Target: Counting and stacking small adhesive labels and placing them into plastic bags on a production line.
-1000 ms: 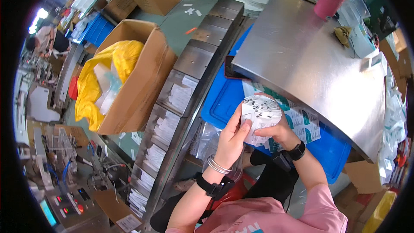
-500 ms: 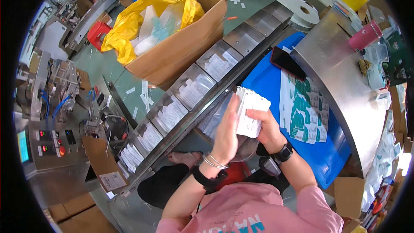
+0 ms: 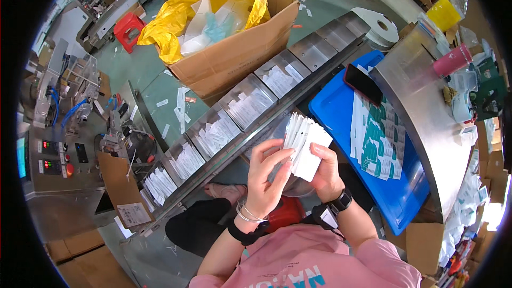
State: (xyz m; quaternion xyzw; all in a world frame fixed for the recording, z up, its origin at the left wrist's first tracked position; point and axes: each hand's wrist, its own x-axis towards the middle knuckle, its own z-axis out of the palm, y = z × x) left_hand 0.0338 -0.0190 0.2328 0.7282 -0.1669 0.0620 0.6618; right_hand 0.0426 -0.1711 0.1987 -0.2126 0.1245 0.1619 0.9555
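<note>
Right hand (image 3: 326, 175): grips the white stack (image 3: 306, 152)
Left hand (image 3: 265, 176): bent at its edge; I cannot tell if gripping
Blue tray (image 3: 338, 114): printed sheets (image 3: 376, 146)

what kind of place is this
It looks like a factory workshop, perhaps for packing: a row of metal trays, several holding white slips, a machine control panel with lit displays, and a large carton lined with a yellow bag.

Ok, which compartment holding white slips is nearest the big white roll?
The uppermost filled compartment: it alone adjoins the plain metal sections leading toward the white roll; the others run toward the lower left.
</note>
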